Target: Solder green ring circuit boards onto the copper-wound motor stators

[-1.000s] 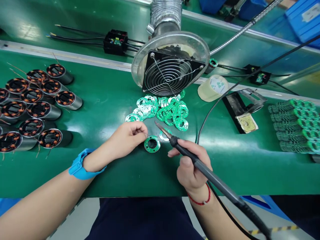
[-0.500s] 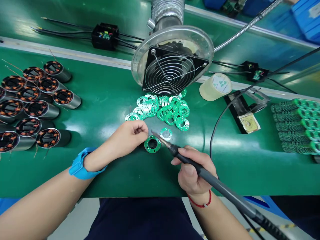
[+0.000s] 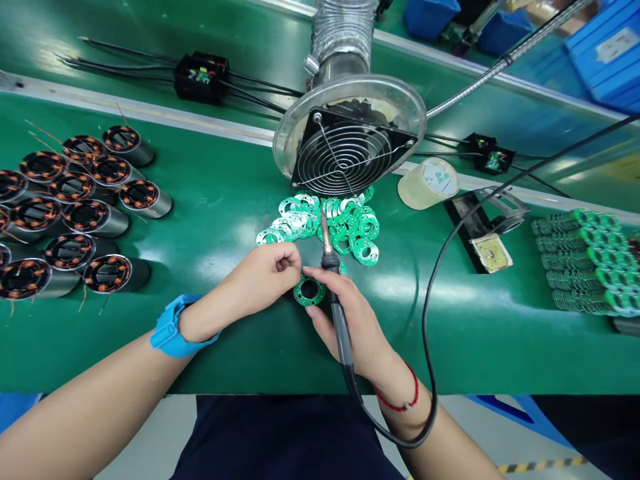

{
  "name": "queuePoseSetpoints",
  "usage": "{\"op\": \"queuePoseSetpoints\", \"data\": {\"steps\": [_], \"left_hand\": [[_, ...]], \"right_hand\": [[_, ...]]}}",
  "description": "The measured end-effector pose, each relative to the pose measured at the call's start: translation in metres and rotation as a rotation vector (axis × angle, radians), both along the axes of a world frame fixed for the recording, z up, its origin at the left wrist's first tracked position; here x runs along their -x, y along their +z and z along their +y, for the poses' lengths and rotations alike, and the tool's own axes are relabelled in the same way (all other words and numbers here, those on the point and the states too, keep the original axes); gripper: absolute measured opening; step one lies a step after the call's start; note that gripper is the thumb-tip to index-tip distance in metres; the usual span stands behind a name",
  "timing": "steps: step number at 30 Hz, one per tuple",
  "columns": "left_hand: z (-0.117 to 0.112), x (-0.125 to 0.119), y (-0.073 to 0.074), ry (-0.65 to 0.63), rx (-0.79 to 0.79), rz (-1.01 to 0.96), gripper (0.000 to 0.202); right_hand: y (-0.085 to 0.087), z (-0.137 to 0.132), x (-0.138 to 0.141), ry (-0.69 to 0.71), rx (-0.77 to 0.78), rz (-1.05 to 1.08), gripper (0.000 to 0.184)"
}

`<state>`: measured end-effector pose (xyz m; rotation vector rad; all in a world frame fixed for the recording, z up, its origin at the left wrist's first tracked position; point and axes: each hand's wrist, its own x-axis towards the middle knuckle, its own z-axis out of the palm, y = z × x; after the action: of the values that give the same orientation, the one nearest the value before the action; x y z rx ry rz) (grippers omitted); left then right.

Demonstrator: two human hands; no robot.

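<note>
A green ring-shaped circuit board (image 3: 309, 291) lies on the green mat right in front of me. My left hand (image 3: 263, 275), with a blue wristband behind it, is closed in a pinch at the board's left edge; what it pinches is too small to name. My right hand (image 3: 345, 317) rests on the board's right side, fingertips meeting the left hand's. It grips a black soldering iron (image 3: 334, 293) that points away from me, its tip over the pile of green ring boards (image 3: 330, 223).
A fume fan with a wire grille (image 3: 345, 157) stands behind the pile. Several wound motor stators (image 3: 75, 207) lie at left. At right are a tape roll (image 3: 427, 181), the iron's stand with sponge (image 3: 487, 247) and stacked green boards (image 3: 585, 260). Cables run along the conveyor (image 3: 150, 73).
My right hand moved left onto the ring board and swung the iron from pointing left to pointing straight away. The left hand stayed at the board's edge.
</note>
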<state>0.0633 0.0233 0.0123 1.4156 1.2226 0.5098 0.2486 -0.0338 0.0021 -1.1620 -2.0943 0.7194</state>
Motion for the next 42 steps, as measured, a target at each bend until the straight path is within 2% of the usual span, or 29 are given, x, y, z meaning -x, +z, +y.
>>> {"op": "queuePoseSetpoints", "data": {"steps": [2, 4, 7, 10, 13, 16, 20, 24, 28, 32, 36, 39, 42], "left_hand": [[0.000, 0.008, 0.002, -0.081, 0.012, -0.013, 0.008], [-0.001, 0.018, 0.005, -0.212, 0.020, 0.010, 0.016], [-0.002, 0.029, 0.009, -0.320, -0.116, 0.140, 0.009], [-0.003, 0.029, 0.010, -0.244, -0.242, 0.153, 0.014], [-0.006, 0.020, 0.008, -0.133, -0.179, 0.038, 0.012], [-0.011, 0.011, 0.003, -0.050, -0.080, -0.045, 0.012], [-0.014, 0.007, -0.002, 0.001, -0.012, -0.083, 0.012], [-0.013, 0.007, 0.000, 0.017, -0.003, -0.093, 0.015], [-0.014, 0.006, 0.005, 0.036, -0.126, -0.001, 0.014], [-0.016, 0.004, 0.008, 0.014, -0.293, 0.152, 0.012], [-0.018, 0.003, 0.008, 0.007, -0.353, 0.247, 0.010], [-0.020, 0.001, 0.008, 0.017, -0.383, 0.298, 0.010], [-0.022, 0.000, 0.008, 0.024, -0.395, 0.329, 0.011]], "right_hand": [[0.000, 0.001, -0.001, -0.008, 0.017, -0.003, 0.050], [0.000, 0.002, 0.000, -0.022, 0.004, -0.011, 0.047], [-0.003, 0.004, 0.001, -0.037, -0.062, -0.026, 0.046], [-0.008, 0.006, 0.003, -0.078, -0.152, -0.048, 0.048], [-0.010, 0.007, 0.004, -0.095, -0.216, -0.070, 0.051], [-0.007, 0.006, 0.004, -0.053, -0.240, -0.054, 0.056], [-0.003, 0.004, 0.004, 0.001, -0.289, -0.048, 0.057], [-0.001, 0.004, 0.004, -0.046, -0.286, -0.084, 0.049], [0.001, 0.004, 0.005, -0.083, -0.274, -0.018, 0.041], [0.001, -0.002, 0.001, -0.196, -0.208, 0.152, 0.038], [-0.004, -0.009, -0.007, -0.294, -0.210, 0.301, 0.029], [-0.007, -0.011, -0.010, -0.271, -0.237, 0.403, 0.027], [-0.005, -0.011, -0.010, -0.240, -0.253, 0.418, 0.024]]}}
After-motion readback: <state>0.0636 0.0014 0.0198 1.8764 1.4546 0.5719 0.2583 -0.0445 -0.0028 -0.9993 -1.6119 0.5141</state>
